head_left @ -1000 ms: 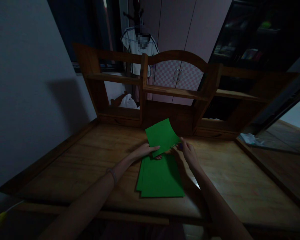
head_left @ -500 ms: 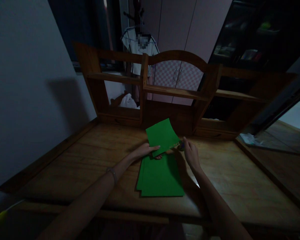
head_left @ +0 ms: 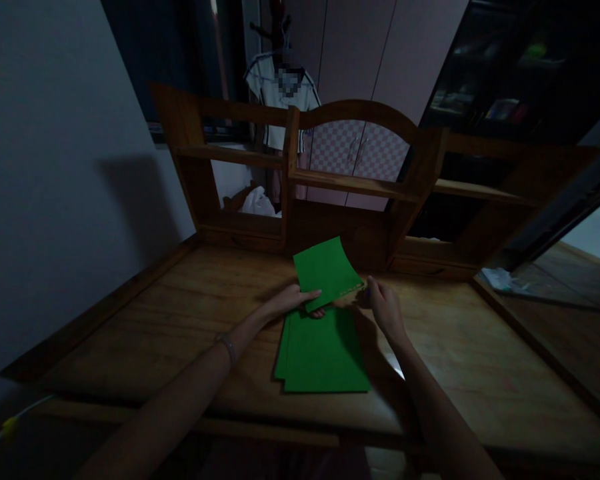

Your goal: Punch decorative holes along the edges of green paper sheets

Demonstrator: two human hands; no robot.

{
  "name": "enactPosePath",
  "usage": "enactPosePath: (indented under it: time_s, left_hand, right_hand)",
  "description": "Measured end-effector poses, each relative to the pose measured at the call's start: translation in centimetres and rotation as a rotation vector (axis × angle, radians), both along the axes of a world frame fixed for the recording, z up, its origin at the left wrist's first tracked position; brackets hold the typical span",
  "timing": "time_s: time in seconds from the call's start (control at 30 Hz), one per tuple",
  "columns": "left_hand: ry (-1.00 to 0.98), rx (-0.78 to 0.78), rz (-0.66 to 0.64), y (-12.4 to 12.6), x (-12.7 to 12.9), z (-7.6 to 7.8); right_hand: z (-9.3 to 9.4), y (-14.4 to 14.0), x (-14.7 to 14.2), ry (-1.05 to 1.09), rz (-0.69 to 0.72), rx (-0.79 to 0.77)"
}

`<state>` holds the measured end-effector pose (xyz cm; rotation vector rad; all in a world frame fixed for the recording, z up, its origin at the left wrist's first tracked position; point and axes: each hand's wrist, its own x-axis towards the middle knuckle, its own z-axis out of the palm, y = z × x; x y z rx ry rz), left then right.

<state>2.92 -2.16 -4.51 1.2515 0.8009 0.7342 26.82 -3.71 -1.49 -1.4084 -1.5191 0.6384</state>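
My left hand (head_left: 290,301) pinches the lower left corner of a single green paper sheet (head_left: 327,270) and holds it tilted up above the desk. My right hand (head_left: 386,310) is at the sheet's right edge, fingers closed around a small dark object (head_left: 364,291) that is too dim to identify. Under both hands a stack of green sheets (head_left: 323,353) lies flat on the wooden desk (head_left: 480,360).
A wooden hutch with shelves (head_left: 350,183) stands along the desk's back edge. A white bag (head_left: 257,202) sits in its left opening. A grey wall borders the left side. Some pale papers (head_left: 500,279) lie at the far right. A garment (head_left: 280,87) hangs behind.
My right hand has shifted slightly right and up along the raised sheet's right edge. The left hand and the sheet have barely moved.
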Motion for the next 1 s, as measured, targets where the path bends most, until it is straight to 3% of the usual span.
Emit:
enactPosePath:
  time_s: [0.17,0.33,0.4,0.7,1.0]
  left_hand:
    - [-0.007,0.004,-0.020,0.0,-0.1,0.1]
    - [-0.041,0.010,-0.012,-0.2,-0.1,0.3]
    - [-0.074,-0.013,0.003,0.0,-0.2,0.4]
    - [-0.374,-0.102,0.345,1.4,-1.2,1.1]
    - [-0.459,-0.087,0.450,1.6,-1.5,1.4]
  right_hand:
    - [-0.3,0.1,0.0,-0.111,0.062,-0.137]
    - [0.5,-0.5,0.2,-0.250,-0.100,0.067]
    - [0.8,-0.5,0.5,-0.258,-0.137,0.082]
    - [0.0,0.2,0.4,-0.506,0.017,-0.281]
    - [-0.2,-0.3,-0.3,-0.308,0.202,-0.522]
